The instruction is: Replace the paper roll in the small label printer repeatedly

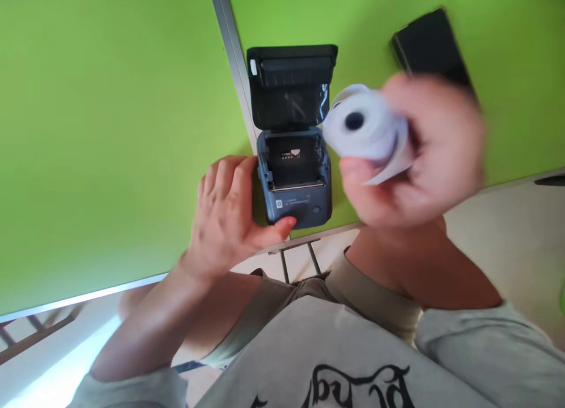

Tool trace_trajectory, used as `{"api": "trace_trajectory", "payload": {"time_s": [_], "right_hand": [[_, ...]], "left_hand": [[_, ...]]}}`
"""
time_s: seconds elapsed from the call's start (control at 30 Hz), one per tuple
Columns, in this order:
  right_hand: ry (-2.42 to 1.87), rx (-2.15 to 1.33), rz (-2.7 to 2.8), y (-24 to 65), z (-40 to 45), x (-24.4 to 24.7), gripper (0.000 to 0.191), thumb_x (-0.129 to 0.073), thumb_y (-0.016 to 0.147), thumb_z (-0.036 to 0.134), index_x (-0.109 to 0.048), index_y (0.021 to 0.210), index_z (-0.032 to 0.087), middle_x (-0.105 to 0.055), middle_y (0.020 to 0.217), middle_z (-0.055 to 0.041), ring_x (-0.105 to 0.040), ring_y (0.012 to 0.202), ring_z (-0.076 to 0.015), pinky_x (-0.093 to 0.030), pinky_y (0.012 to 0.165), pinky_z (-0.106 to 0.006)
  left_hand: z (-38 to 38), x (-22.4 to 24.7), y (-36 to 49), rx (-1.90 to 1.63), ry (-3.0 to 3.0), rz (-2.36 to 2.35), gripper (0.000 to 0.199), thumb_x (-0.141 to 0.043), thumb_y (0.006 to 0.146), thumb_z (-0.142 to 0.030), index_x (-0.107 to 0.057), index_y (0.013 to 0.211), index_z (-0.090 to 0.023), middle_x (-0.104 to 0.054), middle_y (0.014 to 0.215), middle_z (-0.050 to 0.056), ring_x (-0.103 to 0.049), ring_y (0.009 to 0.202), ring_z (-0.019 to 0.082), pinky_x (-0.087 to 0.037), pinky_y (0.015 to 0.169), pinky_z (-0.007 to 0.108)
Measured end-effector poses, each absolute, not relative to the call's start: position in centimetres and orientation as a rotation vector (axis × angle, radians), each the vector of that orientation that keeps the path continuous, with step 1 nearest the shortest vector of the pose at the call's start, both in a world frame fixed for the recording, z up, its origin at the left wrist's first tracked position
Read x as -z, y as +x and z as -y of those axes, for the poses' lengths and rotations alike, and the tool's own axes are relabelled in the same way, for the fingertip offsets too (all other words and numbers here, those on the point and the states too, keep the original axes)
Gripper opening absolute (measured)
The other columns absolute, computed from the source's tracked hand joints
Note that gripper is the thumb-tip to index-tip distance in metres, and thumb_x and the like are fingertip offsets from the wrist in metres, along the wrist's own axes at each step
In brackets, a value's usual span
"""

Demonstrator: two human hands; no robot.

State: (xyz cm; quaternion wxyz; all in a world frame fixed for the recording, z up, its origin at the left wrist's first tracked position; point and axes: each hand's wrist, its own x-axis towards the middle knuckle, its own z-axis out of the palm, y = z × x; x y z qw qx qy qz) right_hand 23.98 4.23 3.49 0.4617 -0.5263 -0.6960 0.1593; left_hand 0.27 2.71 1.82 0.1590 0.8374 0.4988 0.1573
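A small dark blue-grey label printer [300, 211] stands near the front edge of the green table, its black lid [286, 105] swung up and back. The paper bay shows no roll inside, only a small white sticker at its back. My left hand [225, 211] rests against the printer's left side, with the thumb at its front corner, so it steadies the body. My right hand [428, 155], blurred by motion, grips a white paper roll [362, 134] above and right of the printer. The roll's dark core hole faces me and a loose paper end hangs below it.
A black phone-like slab [435, 46] lies at the upper right, partly behind my right hand. A grey metal strip [232, 49] joins two green tabletops [110, 131] and runs behind the printer. The table's front edge is close to my lap.
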Motion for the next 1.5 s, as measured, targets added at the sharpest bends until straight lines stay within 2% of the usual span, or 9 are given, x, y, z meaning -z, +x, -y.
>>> {"api": "trace_trajectory", "payload": {"time_s": [0.13, 0.27, 0.37, 0.5, 0.67, 0.97, 1.2, 1.33, 1.5], "right_hand": [[-1.051, -0.431, 1.784, 22.3, -3.0, -2.4, 0.044, -0.072, 0.081, 0.019, -0.059, 0.119, 0.035, -0.079, 0.116, 0.0001, -0.079, 0.101, -0.023, -0.069, 0.086, -0.043], [-1.065, -0.44, 1.859, 22.2, -3.6, -2.1, 0.034, -0.075, 0.081, 0.014, -0.059, 0.105, 0.033, -0.079, 0.117, -0.0008, -0.078, 0.103, -0.0236, -0.067, 0.083, -0.044], [-1.034, -0.316, 1.952, 22.3, -3.9, -2.3, 0.036, -0.072, 0.081, 0.01, -0.062, 0.109, 0.032, -0.079, 0.117, -0.0026, -0.078, 0.105, -0.0228, -0.066, 0.085, -0.043], [-0.933, -0.296, 1.878, 22.8, -4.1, -2.1, 0.032, -0.071, 0.081, 0.016, -0.066, 0.111, 0.028, -0.08, 0.109, -0.0045, -0.078, 0.095, -0.0229, -0.067, 0.077, -0.041], [-0.965, -0.321, 1.74, 23.2, -4.1, -1.9, 0.016, -0.065, 0.089, 0.033, -0.065, 0.105, 0.031, -0.079, 0.1, -0.001, -0.075, 0.085, -0.0216, -0.065, 0.071, -0.041], [-1.144, -0.272, 1.803, 22.8, -3.6, -2.7, 0.027, -0.069, 0.083, 0.02, -0.052, 0.1, 0.034, -0.068, 0.108, -0.002, -0.07, 0.099, -0.0242, -0.063, 0.084, -0.046], [-1.105, -0.286, 1.969, 22.3, -3.6, -2.5, 0.026, -0.068, 0.087, 0.015, -0.055, 0.102, 0.032, -0.075, 0.105, 0.0002, -0.075, 0.096, -0.0229, -0.062, 0.08, -0.044], [-1.142, -0.145, 2.024, 22.3, -4.1, -2.7, 0.02, -0.067, 0.088, 0.017, -0.058, 0.1, 0.031, -0.078, 0.103, 0.0007, -0.077, 0.095, -0.024, -0.062, 0.078, -0.046], [-1.228, -0.205, 2.105, 22.4, -4.4, -2.9, 0.013, -0.062, 0.091, 0.017, -0.061, 0.1, 0.026, -0.079, 0.113, -0.0036, -0.077, 0.108, -0.0245, -0.064, 0.088, -0.044]], "left_hand": [[-1.7, -1.3, 0.8, -0.488, 2.411, -1.43, 0.098, -0.036, 0.083, -0.092, -0.045, 0.144, -0.016, -0.06, 0.131, 0.022, -0.057, 0.118, 0.04, -0.046, 0.099, 0.055], [-1.8, -0.8, 0.9, -0.516, 2.447, -1.446, 0.11, -0.037, 0.076, -0.099, -0.043, 0.146, -0.015, -0.062, 0.131, 0.022, -0.059, 0.119, 0.041, -0.044, 0.102, 0.051], [-1.8, -0.6, 0.8, -0.518, 2.524, -1.443, 0.117, -0.035, 0.074, -0.102, -0.041, 0.147, -0.011, -0.063, 0.129, 0.023, -0.06, 0.117, 0.041, -0.043, 0.1, 0.049], [-1.8, -0.6, 0.7, -0.482, 2.549, -1.434, 0.121, -0.034, 0.071, -0.104, -0.036, 0.15, -0.012, -0.063, 0.13, 0.023, -0.06, 0.119, 0.042, -0.042, 0.102, 0.05], [-1.9, -0.7, 0.6, -0.47, 2.517, -1.439, 0.111, -0.046, 0.075, -0.095, -0.037, 0.151, -0.014, -0.063, 0.13, 0.022, -0.06, 0.118, 0.043, -0.042, 0.1, 0.051], [-1.7, -0.4, 0.8, -0.499, 2.49, -1.46, 0.114, -0.046, 0.073, -0.098, -0.041, 0.149, -0.014, -0.061, 0.132, 0.023, -0.059, 0.117, 0.042, -0.043, 0.1, 0.052], [-1.7, -0.1, 0.9, -0.496, 2.472, -1.472, 0.123, -0.041, 0.066, -0.105, -0.046, 0.146, -0.011, -0.062, 0.131, 0.025, -0.059, 0.116, 0.043, -0.042, 0.101, 0.051], [-1.7, -0.2, 0.8, -0.492, 2.473, -1.439, 0.122, -0.039, 0.071, -0.103, -0.046, 0.147, -0.008, -0.061, 0.134, 0.026, -0.059, 0.118, 0.043, -0.042, 0.102, 0.052], [-1.7, -0.3, 0.7, -0.479, 2.518, -1.426, 0.119, -0.037, 0.075, -0.101, -0.046, 0.146, -0.006, -0.061, 0.134, 0.025, -0.06, 0.119, 0.041, -0.043, 0.104, 0.05]]}}
